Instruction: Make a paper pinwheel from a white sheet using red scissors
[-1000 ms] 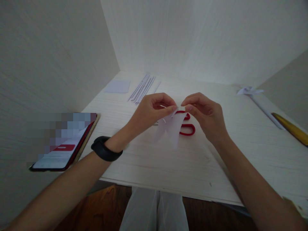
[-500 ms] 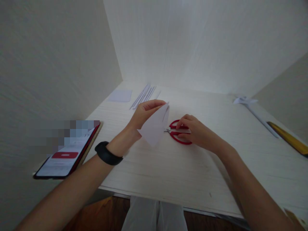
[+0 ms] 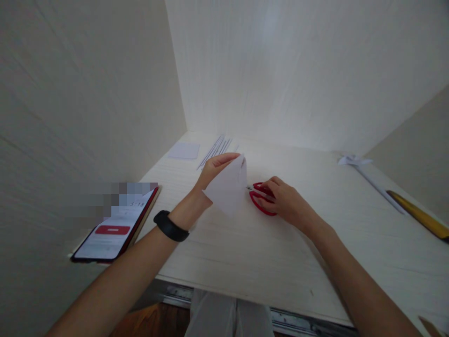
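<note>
A folded sheet of white paper (image 3: 226, 187) is held up over the table by my left hand (image 3: 218, 167), whose fingers pinch it at the top behind the sheet. Right of the paper, my right hand (image 3: 283, 199) has its fingers in the red handles of a pair of scissors (image 3: 257, 200). The blades point left toward the paper's right edge. Most of their length is hidden, and I cannot tell whether they touch the sheet.
Thin rolled paper sticks (image 3: 214, 149) and a small white square of paper (image 3: 184, 150) lie at the back left. A phone (image 3: 115, 234) leans at the left. On the right are a paper pinwheel on a stick (image 3: 354, 161) and a yellow cutter (image 3: 419, 213). Walls enclose the white table (image 3: 245, 262).
The scissor handles have drawn closer together as my right hand's fingers close. The paper stays in my left hand, and the whole view has shifted slightly.
</note>
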A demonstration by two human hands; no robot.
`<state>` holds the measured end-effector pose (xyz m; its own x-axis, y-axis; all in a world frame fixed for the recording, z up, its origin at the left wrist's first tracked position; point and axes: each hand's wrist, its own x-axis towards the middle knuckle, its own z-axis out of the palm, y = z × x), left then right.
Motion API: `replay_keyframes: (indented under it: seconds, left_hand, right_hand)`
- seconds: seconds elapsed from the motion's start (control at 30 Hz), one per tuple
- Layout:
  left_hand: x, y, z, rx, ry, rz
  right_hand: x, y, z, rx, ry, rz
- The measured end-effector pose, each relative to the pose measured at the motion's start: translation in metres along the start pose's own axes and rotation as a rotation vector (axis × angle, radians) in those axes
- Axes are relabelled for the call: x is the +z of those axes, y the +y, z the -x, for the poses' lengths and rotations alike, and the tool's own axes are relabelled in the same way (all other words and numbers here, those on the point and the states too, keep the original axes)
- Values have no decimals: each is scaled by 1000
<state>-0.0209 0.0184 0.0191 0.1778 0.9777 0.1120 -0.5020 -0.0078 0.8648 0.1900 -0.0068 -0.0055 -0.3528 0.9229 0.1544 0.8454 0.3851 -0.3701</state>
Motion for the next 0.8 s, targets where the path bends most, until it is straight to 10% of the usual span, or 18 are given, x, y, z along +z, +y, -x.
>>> replay_keyframes:
  seconds: [0.2,0.33,0.8]
  left_hand:
    - [-6,24,-5,304,51,183]
    - [-3,17,-4,240,15,186]
    - [-1,13,-3,247,37,-14]
  right_hand:
    - [-5,10,-2,184,309,-80]
    - [-5,7,-3,202,434,-136]
    - [-8,-35,9,46,437,-286]
